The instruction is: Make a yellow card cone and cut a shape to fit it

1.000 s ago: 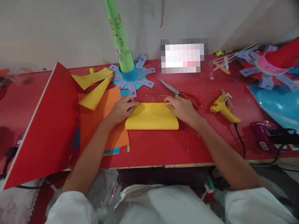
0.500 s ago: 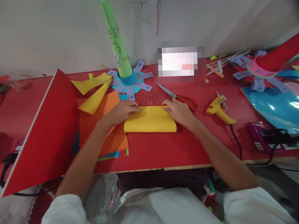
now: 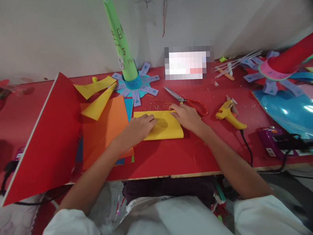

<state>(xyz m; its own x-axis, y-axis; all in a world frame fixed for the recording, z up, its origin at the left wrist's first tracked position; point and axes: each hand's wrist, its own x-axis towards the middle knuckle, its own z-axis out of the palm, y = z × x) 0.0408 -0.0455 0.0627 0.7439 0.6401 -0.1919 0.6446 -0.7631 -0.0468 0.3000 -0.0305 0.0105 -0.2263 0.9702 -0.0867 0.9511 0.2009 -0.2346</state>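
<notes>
A folded yellow paper sheet [image 3: 169, 129] lies on the red table in front of me, its rounded fold toward me. Across its left half rests my left hand [image 3: 144, 126], palm down, with the fingers laid on the paper. At the far right corner of the sheet, my right hand [image 3: 186, 117] holds the edge, fingers bent over it. Red-handled scissors [image 3: 177, 96] lie just beyond that hand, blades pointing away to the left. An orange paper sheet [image 3: 103, 133] is partly under my left forearm, atop blue and green sheets.
A green paper tube [image 3: 124, 50] stands on a flower-like base at the back. Left are a standing red board [image 3: 49, 135] and yellow paper pieces [image 3: 101, 102]. To the right lie a yellow glue gun [image 3: 229, 115], a purple box with cables [image 3: 271, 141] and a shiny blue sheet [image 3: 282, 109].
My left hand has moved right and toward me, from the sheet's far left corner onto its left half. My right hand stays at the far right corner.
</notes>
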